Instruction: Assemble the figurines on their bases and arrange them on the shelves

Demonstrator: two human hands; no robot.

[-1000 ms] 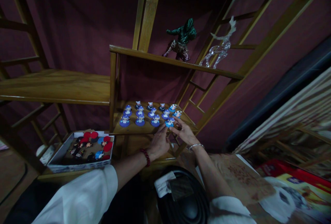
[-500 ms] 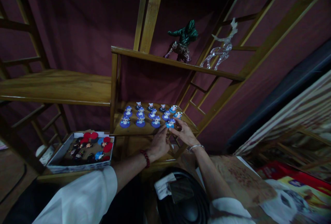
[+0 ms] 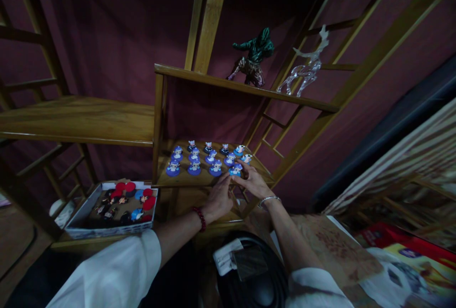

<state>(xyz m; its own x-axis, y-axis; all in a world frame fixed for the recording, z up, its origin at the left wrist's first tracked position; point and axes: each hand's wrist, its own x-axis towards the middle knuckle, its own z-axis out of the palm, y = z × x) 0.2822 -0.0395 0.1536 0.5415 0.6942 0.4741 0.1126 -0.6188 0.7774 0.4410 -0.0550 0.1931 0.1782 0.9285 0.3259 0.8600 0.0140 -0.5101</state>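
Observation:
A small purple-haired figurine point(image 3: 235, 170) on a light-blue base stands at the front right of the low wooden shelf point(image 3: 210, 181). My right hand point(image 3: 254, 182) grips it from the right with thumb and fingers. From the front left, the fingertips of my left hand point(image 3: 220, 200) close on its base. Beside it, similar figurines on purple bases point(image 3: 215, 168) stand in rows. Behind them are several dark figurines point(image 3: 208, 147). Two figurines on blue bases point(image 3: 239, 150) stand at the right, one partly behind my right fingers.
A shallow box point(image 3: 110, 232) of red, blue and black figurines sits at lower left. The upper shelf point(image 3: 213, 80) bears a green hooded statue point(image 3: 254, 56) and a clear deer point(image 3: 304, 70). Below my arms lies a coiled black cable point(image 3: 260, 294); a cardboard piece point(image 3: 331, 246) lies right.
Almost nothing differs. Both hands stay at the same figurine, and the whole view has shifted very slightly.

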